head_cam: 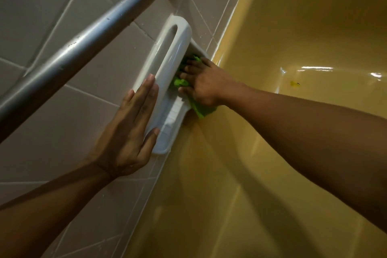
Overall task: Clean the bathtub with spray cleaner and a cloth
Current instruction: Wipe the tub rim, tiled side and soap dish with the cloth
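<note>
Your right hand [202, 81] presses the green cloth [200, 109] into the soap dish [171, 115] at frame centre, fingers spread; your left hand [126, 132] braces flat, holding nothing. Push the cloth firmly into the corners.

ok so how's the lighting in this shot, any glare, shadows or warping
Head view: dim, warm light; glare streaks on the bathtub floor at upper right; soft arm shadows across its wall below the right hand; a highlight runs along the metal bar; wall tiles bow slightly from the wide lens.
</note>
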`<state>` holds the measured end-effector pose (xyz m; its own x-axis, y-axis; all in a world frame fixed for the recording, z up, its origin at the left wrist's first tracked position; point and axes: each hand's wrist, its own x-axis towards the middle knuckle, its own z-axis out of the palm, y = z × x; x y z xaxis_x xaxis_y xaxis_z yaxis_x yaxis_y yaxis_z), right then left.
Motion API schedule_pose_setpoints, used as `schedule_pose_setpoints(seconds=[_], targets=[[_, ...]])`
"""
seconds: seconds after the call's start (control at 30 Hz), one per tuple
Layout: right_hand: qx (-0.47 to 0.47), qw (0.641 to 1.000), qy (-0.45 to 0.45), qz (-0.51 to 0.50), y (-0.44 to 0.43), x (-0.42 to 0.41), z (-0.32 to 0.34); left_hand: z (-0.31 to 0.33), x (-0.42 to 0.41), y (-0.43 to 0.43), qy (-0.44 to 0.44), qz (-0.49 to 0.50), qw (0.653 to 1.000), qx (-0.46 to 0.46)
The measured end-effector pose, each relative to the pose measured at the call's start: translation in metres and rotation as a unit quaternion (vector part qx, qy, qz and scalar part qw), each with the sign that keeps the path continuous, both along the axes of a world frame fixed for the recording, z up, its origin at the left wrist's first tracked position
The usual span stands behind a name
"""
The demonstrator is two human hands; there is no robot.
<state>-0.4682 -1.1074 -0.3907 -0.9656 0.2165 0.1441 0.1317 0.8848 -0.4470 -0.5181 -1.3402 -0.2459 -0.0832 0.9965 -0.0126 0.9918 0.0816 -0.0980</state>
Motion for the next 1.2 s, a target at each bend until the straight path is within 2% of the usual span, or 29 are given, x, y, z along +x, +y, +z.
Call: schedule_pose_setpoints(seconds=[0.23,0.43,0.63,0.77,0.93,1.07,1.2], targets=[[-0.013,1.0,0.023,-0.017,-0.01,0.002,0.003,-0.002,-0.001,-0.001,0.001,-0.004,1.0,0.006],[0.016,0.996,0.061,0.058,-0.039,0.02,-0.004,-0.003,-0.002,0.0,-0.002,-0.012,1.0,0.009],[-0.041,0.991,0.091,0.089,-0.079,0.039,-0.001,-0.003,-0.002,0.0,-0.007,-0.012,1.0,0.009],[-0.128,0.982,0.099,0.096,-0.124,0.047,-0.001,-0.002,-0.001,0.0,-0.03,-0.003,0.999,0.019],[-0.285,0.954,0.096,0.012,-0.17,0.041,0.015,-0.002,0.001,0.0,-0.057,0.013,0.997,0.056],[-0.294,0.952,0.086,-0.009,-0.173,0.036,0.026,-0.005,0.002,0.001,-0.058,0.019,0.996,0.066],[-0.293,0.951,0.098,0.01,-0.172,0.045,0.009,-0.006,0.002,-0.001,-0.054,0.015,0.996,0.075]])
